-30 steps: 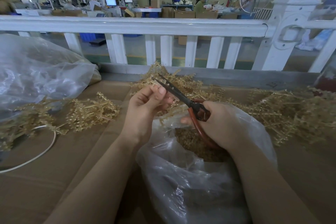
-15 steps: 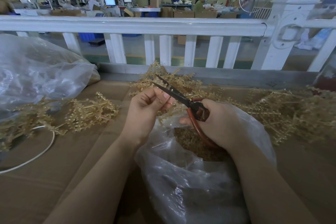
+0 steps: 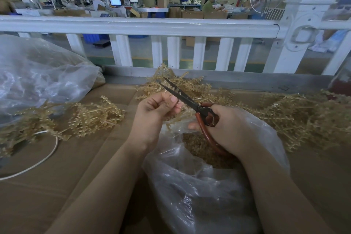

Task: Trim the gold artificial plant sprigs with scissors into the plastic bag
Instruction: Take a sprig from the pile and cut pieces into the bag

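My right hand grips red-handled scissors, whose dark blades point up and to the left, slightly parted at the tips. My left hand pinches a small gold sprig piece just left of the blades, above the mouth of a clear plastic bag. Cut gold bits lie inside the bag. Heaps of gold sprigs lie behind the hands, at the right and at the left.
The work surface is brown cardboard. A large clear bag bulges at the left, and a white cord curves below it. A white railing runs along the far edge, with a factory floor and people beyond.
The scissor blades shut half a second ago and have parted slightly again. Both hands stay above the bag mouth.
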The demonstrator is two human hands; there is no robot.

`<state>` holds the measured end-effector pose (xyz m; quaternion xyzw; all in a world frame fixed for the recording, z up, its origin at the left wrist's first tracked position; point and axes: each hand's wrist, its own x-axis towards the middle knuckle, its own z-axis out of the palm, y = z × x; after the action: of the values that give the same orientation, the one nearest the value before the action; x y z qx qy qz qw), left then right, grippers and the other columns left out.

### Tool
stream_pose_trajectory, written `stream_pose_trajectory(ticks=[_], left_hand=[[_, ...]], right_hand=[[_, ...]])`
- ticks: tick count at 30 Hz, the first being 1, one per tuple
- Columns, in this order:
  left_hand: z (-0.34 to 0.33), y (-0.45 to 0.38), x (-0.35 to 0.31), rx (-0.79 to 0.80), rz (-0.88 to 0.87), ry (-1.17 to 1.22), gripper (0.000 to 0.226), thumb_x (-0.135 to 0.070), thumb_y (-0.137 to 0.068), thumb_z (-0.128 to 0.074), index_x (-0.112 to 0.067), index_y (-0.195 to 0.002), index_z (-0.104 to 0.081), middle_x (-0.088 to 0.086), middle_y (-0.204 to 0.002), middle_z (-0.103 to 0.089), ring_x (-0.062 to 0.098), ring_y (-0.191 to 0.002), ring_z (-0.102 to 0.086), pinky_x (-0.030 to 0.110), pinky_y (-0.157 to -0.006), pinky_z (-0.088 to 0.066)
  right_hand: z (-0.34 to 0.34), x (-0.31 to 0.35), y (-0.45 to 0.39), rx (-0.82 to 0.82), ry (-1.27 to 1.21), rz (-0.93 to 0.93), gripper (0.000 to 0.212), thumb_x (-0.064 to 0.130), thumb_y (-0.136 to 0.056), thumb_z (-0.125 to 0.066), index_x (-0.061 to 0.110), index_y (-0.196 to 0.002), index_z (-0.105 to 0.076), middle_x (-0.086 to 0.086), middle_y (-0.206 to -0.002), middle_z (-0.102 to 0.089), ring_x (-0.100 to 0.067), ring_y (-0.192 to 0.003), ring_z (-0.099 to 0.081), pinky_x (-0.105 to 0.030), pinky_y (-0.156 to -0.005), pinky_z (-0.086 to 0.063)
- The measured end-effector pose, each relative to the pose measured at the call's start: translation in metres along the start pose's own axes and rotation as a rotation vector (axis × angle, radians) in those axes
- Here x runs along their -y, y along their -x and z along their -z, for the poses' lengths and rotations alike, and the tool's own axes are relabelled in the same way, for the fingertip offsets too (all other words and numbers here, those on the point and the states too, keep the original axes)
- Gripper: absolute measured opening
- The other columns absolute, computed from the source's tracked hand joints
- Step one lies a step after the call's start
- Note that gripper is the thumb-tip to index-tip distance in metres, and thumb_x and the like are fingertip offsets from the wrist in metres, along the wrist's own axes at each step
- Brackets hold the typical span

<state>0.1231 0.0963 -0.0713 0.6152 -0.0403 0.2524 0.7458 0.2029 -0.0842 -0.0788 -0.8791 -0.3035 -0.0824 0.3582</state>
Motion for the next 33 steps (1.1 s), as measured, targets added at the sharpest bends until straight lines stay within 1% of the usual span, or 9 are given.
stream_pose_trajectory(ticks=[2,5,8,10,19,23,26,30,33], left_hand=[[0.000,0.000,0.000,0.007,0.008,0.014,0.019,-0.022,-0.087,-0.065,-0.003,-0.085,-0.067,0.002,-0.074,-0.066,0.013,-0.073,-0.060,0.023,-0.076,-0.051],[0.001,0.000,-0.002,0.022,0.022,0.035,0.018,-0.023,-0.088,-0.066,-0.006,-0.083,-0.067,0.003,-0.075,-0.065,0.014,-0.074,-0.059,0.025,-0.078,-0.051],[0.001,0.000,-0.002,0.034,0.044,0.058,0.016,-0.019,-0.090,-0.065,-0.007,-0.081,-0.067,0.004,-0.075,-0.064,0.015,-0.073,-0.058,0.025,-0.078,-0.050],[0.001,0.000,-0.003,0.047,0.050,0.075,0.016,-0.018,-0.091,-0.063,-0.006,-0.081,-0.064,0.004,-0.074,-0.063,0.014,-0.072,-0.057,0.025,-0.077,-0.049],[0.000,0.000,-0.005,0.072,0.125,0.195,0.010,-0.014,-0.090,-0.055,-0.005,-0.087,-0.059,0.000,-0.073,-0.063,0.010,-0.068,-0.058,0.025,-0.072,-0.045],[-0.001,0.000,-0.006,0.034,0.118,0.167,0.012,-0.017,-0.086,-0.060,-0.009,-0.079,-0.064,0.002,-0.072,-0.064,0.012,-0.067,-0.058,0.022,-0.070,-0.048],[-0.003,0.001,-0.006,0.001,0.111,0.146,0.012,-0.019,-0.084,-0.061,-0.011,-0.076,-0.066,0.001,-0.071,-0.063,0.013,-0.066,-0.057,0.021,-0.068,-0.050],[-0.003,0.000,-0.006,-0.041,0.118,0.154,0.013,-0.019,-0.085,-0.060,-0.010,-0.076,-0.063,0.000,-0.070,-0.062,0.012,-0.066,-0.056,0.022,-0.068,-0.048],[-0.001,0.000,-0.006,-0.027,0.104,0.123,0.013,-0.019,-0.086,-0.061,-0.008,-0.079,-0.062,0.000,-0.070,-0.062,0.013,-0.067,-0.055,0.023,-0.069,-0.048]], right_hand=[[-0.001,0.000,0.000,0.009,-0.016,0.000,0.087,0.109,-0.047,-0.039,0.031,-0.077,-0.062,0.026,-0.080,-0.064,0.003,-0.071,-0.061,-0.027,-0.057,-0.052],[-0.002,-0.001,0.000,0.021,-0.046,-0.015,0.082,0.108,-0.047,-0.042,0.034,-0.076,-0.061,0.015,-0.071,-0.065,-0.002,-0.063,-0.061,-0.031,-0.060,-0.054],[-0.001,0.001,0.002,0.046,-0.083,0.002,0.076,0.106,-0.050,-0.044,0.035,-0.073,-0.059,0.022,-0.074,-0.064,0.001,-0.065,-0.060,-0.026,-0.055,-0.044],[0.000,0.003,0.002,0.048,-0.080,0.015,0.079,0.106,-0.051,-0.043,0.032,-0.072,-0.059,0.024,-0.076,-0.063,0.002,-0.065,-0.059,-0.024,-0.054,-0.041],[0.003,0.007,0.004,0.069,-0.105,0.008,0.085,0.106,-0.048,-0.042,0.029,-0.076,-0.062,0.020,-0.079,-0.063,0.000,-0.066,-0.059,-0.027,-0.056,-0.046],[0.007,0.011,0.007,0.073,-0.087,0.019,0.079,0.104,-0.051,-0.044,0.031,-0.074,-0.060,0.030,-0.079,-0.061,0.007,-0.068,-0.058,-0.016,-0.051,-0.040],[0.008,0.014,0.008,0.071,-0.079,0.031,0.074,0.101,-0.054,-0.043,0.032,-0.073,-0.059,0.036,-0.075,-0.058,0.012,-0.068,-0.056,-0.006,-0.060,-0.041],[0.008,0.013,0.008,0.065,-0.095,0.030,0.073,0.101,-0.052,-0.043,0.032,-0.073,-0.059,0.028,-0.073,-0.060,0.006,-0.064,-0.056,-0.011,-0.053,-0.040],[0.008,0.012,0.007,0.069,-0.045,0.024,0.078,0.101,-0.051,-0.040,0.030,-0.075,-0.061,0.011,-0.068,-0.063,-0.002,-0.064,-0.059,-0.016,-0.056,-0.044]])
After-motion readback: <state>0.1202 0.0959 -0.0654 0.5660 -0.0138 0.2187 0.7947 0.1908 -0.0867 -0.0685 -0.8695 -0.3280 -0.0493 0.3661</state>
